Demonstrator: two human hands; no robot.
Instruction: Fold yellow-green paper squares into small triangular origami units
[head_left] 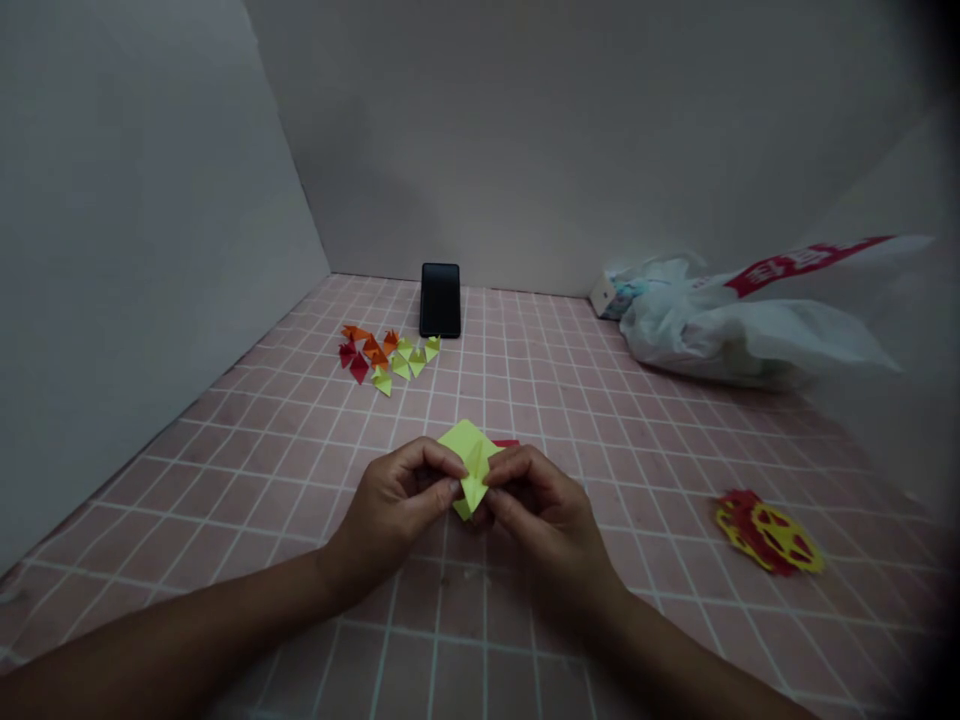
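Observation:
A yellow piece of origami paper, partly folded with pointed flaps, is held between my two hands above the table. My left hand pinches its left side between thumb and fingers. On the opposite side, my right hand grips the right edge the same way. Just behind the right fingers, a bit of red paper shows; most of it is hidden. The lower underside of the yellow paper is partly covered by my fingers.
Several small folded pieces in red, orange and yellow lie at the back left, beside a black phone. A white plastic bag and a small box are at the back right. Red and yellow paper cutouts lie right.

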